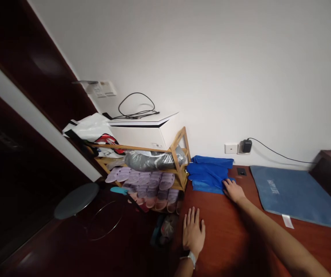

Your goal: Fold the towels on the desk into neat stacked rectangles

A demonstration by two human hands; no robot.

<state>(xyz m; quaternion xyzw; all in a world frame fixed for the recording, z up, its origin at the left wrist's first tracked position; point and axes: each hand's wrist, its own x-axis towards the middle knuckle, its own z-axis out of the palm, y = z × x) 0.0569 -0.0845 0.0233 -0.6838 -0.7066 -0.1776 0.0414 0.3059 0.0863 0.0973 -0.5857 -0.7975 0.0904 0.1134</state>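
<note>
head view, going left to right: at the lower left of the frame sits a round grey stool (pixel 76 200) on the dark floor. next to it, in the middle left, a wooden shoe rack (pixel 179 161) holds rows of pale purple slippers (pixel 145 180), with a white box (pixel 143 132) on top and a black cable (pixel 138 107) lying on the box.

right of the rack begins the red-brown table (pixel 225 234). the left hand (pixel 193 231) lies flat on the table near its left edge, at the bottom middle of the frame. its fingers are spread a little and hold nothing.

up and to the right of it is the folded blue cloth (pixel 210 173), at the far left corner of the table, just beside the rack. its long side runs left to right. the right hand (pixel 233 190) is the nearer one: its fingertips touch the cloth's lower right corner, and the cloth lies up and left from them. the fingers are flat and loose, pressing on the cloth and not wrapped around it.

farther right lies a big blue mat (pixel 298 194), apart from the cloth. a charger (pixel 246 146) is plugged into the wall above.
</note>
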